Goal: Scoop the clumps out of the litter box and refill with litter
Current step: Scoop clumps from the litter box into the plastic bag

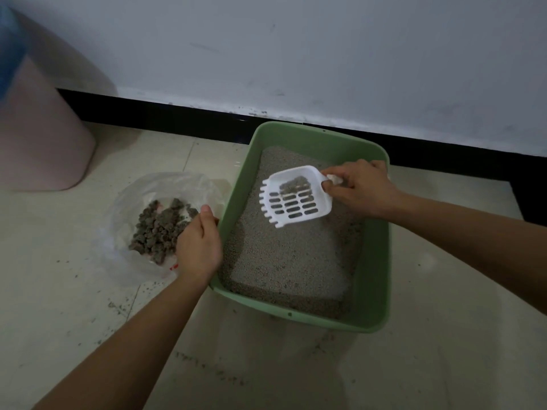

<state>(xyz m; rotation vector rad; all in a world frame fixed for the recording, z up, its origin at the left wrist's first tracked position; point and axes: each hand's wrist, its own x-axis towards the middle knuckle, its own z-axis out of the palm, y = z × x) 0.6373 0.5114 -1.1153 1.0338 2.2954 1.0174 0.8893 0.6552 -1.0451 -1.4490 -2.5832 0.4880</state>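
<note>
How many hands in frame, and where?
2: left hand grips the green litter box at its left rim, beside the plastic bag of clumps; right hand holds the white scoop over the litter.

A bag (pixel 154 220) of clumps (pixel 159 229) lies left of the litter box (pixel 376 261), bin (pixel 41 128) behind

Smooth plastic scoop (pixel 296 196), grainy litter (pixel 290 255)

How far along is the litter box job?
Done: a pile of clumps lies in the plastic bag. In hand: right hand holds the scoop, clumps in it, over the litter box. Remaining: empty it into the bag, then refill; no fresh litter in view.
</note>
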